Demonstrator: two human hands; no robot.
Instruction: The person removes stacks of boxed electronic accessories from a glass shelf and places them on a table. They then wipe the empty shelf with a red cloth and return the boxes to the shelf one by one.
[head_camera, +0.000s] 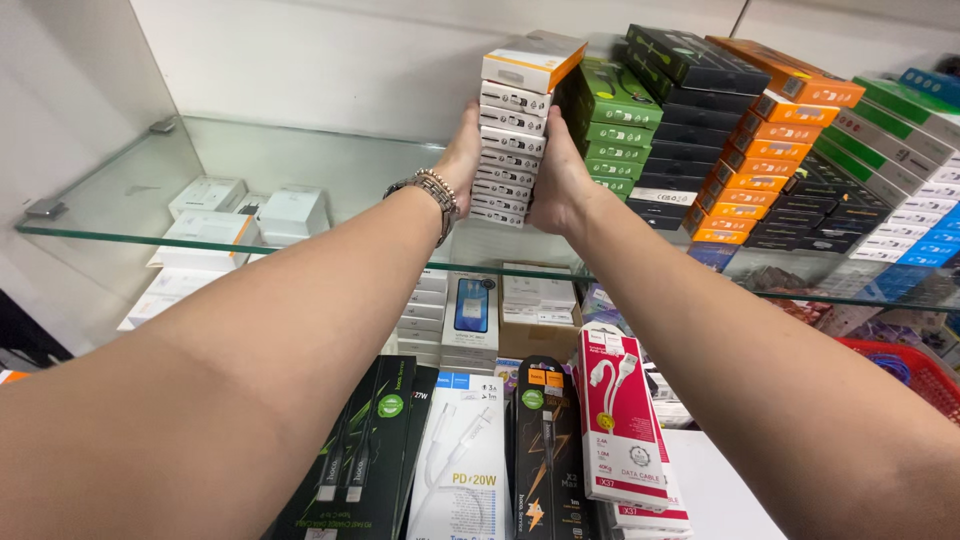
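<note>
A tall stack of white boxes, topped by a white and orange box, stands on the glass shelf. My left hand presses against its left side and my right hand against its right side, so the stack is gripped between both palms. A beaded bracelet and a watch sit on my left wrist. The stack's right side is close to a leaning pile of green boxes.
Slanted rows of black, orange, and green and white boxes fill the shelf's right part. White boxes lie below the glass at left. Cable packages stand in front below. A red basket is at the right edge.
</note>
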